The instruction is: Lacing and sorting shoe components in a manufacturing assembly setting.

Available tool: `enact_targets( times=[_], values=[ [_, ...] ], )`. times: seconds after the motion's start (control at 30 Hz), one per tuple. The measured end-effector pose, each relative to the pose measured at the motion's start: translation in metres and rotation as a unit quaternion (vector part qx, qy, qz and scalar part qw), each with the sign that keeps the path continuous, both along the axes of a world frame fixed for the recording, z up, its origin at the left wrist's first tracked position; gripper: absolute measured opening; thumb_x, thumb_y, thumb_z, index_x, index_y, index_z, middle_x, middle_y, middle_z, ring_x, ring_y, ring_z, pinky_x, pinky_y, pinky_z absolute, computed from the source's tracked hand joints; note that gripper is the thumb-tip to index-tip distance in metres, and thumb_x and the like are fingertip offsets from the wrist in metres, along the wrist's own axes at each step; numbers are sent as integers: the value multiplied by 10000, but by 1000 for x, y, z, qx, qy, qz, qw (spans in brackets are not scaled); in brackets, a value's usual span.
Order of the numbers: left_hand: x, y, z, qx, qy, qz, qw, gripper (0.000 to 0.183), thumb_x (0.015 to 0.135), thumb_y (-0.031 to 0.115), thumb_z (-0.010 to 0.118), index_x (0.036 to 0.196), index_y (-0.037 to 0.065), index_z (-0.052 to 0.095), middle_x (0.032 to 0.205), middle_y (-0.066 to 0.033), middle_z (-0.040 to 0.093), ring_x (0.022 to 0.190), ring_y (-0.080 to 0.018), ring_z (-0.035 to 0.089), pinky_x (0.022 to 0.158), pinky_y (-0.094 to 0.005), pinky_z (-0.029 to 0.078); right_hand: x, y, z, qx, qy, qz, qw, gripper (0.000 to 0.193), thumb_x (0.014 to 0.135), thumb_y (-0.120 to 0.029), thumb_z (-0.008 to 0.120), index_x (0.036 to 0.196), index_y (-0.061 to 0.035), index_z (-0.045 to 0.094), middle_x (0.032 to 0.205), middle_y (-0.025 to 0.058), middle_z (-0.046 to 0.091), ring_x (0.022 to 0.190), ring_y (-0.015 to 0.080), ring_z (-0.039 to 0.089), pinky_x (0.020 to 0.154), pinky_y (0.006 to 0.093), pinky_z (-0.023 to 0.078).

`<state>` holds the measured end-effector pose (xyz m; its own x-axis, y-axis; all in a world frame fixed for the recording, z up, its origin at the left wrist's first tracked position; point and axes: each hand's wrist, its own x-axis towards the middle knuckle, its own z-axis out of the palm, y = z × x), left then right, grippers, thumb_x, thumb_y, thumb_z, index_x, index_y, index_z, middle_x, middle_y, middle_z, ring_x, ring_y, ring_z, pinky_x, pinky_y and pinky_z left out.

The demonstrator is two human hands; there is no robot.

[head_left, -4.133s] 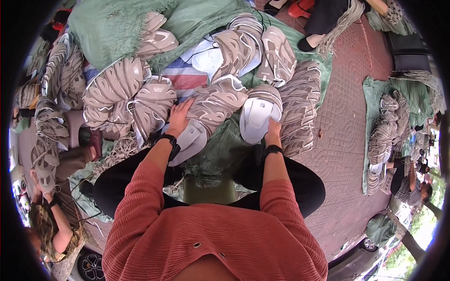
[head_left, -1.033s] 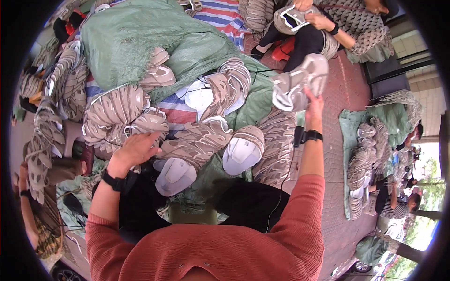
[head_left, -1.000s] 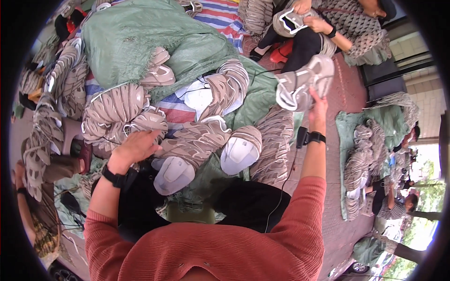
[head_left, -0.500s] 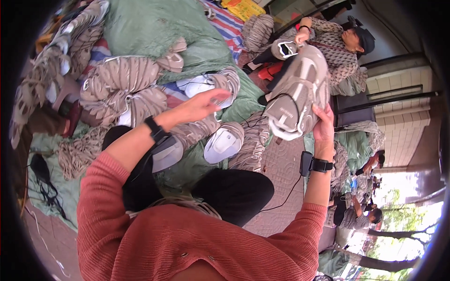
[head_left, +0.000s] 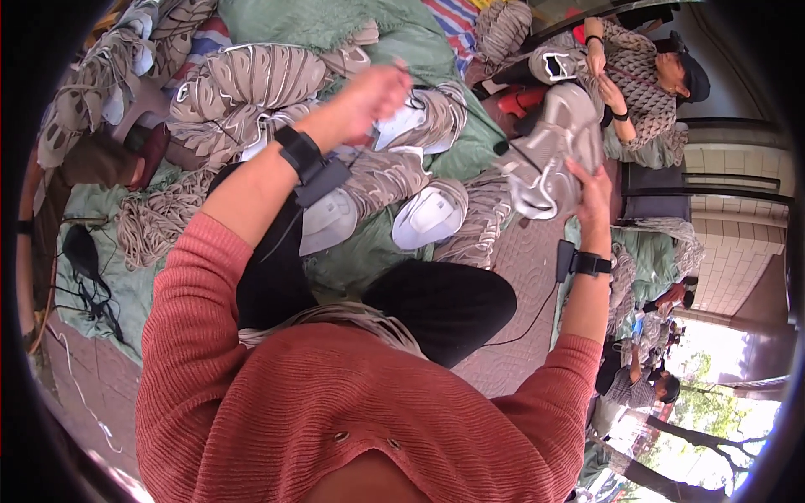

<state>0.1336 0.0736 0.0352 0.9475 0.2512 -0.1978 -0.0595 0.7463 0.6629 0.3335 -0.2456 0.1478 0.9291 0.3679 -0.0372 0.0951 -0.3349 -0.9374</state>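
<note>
At the right, my right hand (head_left: 592, 193) grips the edge of a grey-beige shoe upper (head_left: 560, 151) and holds it up off the ground. White trim lines the upper's near end, and a dark lace (head_left: 524, 157) shows at its side. Raised over the heaped uppers on the left, my left hand (head_left: 367, 99) is smeared by motion, so its fingers and anything in them cannot be made out. Below it lie bundled uppers (head_left: 377, 180) and a separate one with a white lining (head_left: 432, 214).
Tied bundles of uppers (head_left: 251, 80) lie on a green tarp (head_left: 335, 21). A tangle of pale laces (head_left: 163, 214) and a black cord bundle (head_left: 81, 251) are at the left. Facing me at the upper right sits a person in a patterned top (head_left: 641, 80), hands close together.
My left hand has swung up and away from me, blurring. The view has shifted, and my right hand still holds the shoe upper. The other person's second hand has come into sight.
</note>
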Motion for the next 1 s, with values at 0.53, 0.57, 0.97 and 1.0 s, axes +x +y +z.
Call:
enact_targets(
  times=[0.53, 0.57, 0.97, 1.0],
  values=[
    [-91, 180, -41, -61, 1, 358, 932, 178, 854, 68, 295, 865, 12, 464, 645, -47, 473, 476, -123, 321, 419, -262, 251, -207, -421, -164, -616, 134, -428, 648, 418, 779, -220, 573, 1187, -146, 527, 1128, 120, 593, 1042, 299, 570, 877, 393, 454],
    [-89, 180, -31, -25, 71, 390, 918, 179, 845, 59, 305, 889, 5, 471, 722, -89, 558, 506, -135, 381, 431, -261, 297, -230, -427, -182, -631, 175, -409, 635, 407, 788, -211, 563, 1188, -147, 526, 1138, 120, 588, 1056, 295, 563, 889, 390, 447],
    [25, 53, -79, 283, 313, 38, 906, 112, 767, 34, 497, 834, 20, 587, 698, -66, 581, 470, -97, 415, 382, -229, 281, -417, -439, -304, -585, 256, -422, 643, 299, 827, -218, 509, 1104, -113, 553, 1088, 154, 600, 988, 350, 577, 837, 424, 457],
    [39, 41, -61, 290, 290, -4, 912, 105, 763, 45, 502, 817, 18, 588, 733, -77, 598, 477, -98, 421, 386, -232, 290, -426, -437, -309, -596, 228, -409, 652, 288, 831, -225, 502, 1090, -113, 559, 1061, 161, 610, 967, 359, 583, 823, 433, 460]
  ],
)
